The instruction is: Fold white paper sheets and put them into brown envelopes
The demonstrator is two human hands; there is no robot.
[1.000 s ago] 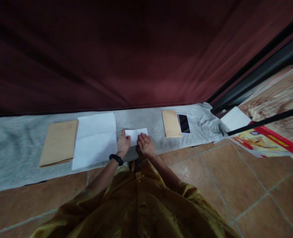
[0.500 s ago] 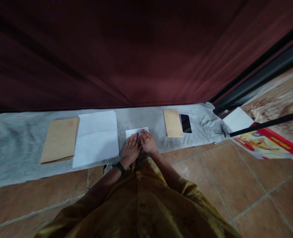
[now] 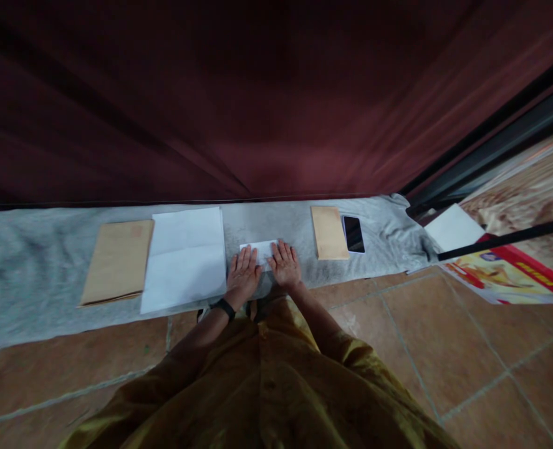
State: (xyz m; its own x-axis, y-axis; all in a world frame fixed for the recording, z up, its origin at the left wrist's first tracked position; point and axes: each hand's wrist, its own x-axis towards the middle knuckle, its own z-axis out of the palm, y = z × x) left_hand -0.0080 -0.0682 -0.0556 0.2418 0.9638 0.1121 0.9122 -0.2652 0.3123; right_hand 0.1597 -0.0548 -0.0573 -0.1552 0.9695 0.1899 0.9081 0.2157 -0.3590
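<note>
A small folded white paper (image 3: pixel 263 250) lies on a grey cloth (image 3: pixel 33 268) spread over the floor. My left hand (image 3: pixel 242 276), with a black band on its wrist, lies flat on the paper's left part, fingers stretched out. Beside it my right hand (image 3: pixel 285 265) presses flat on the right part, fingers spread. Only the far strip of the paper shows between and beyond my fingers.
Left of my hands lie a stack of white sheets (image 3: pixel 185 257) and a large brown envelope (image 3: pixel 115 262). To the right are a small brown envelope (image 3: pixel 329 232) and a dark phone (image 3: pixel 353 234). A dark red curtain (image 3: pixel 257 93) hangs behind. Printed papers (image 3: pixel 500 274) lie far right.
My left hand slid from the paper's left edge onto it and flattened. Both hands now lie side by side, covering more of the paper.
</note>
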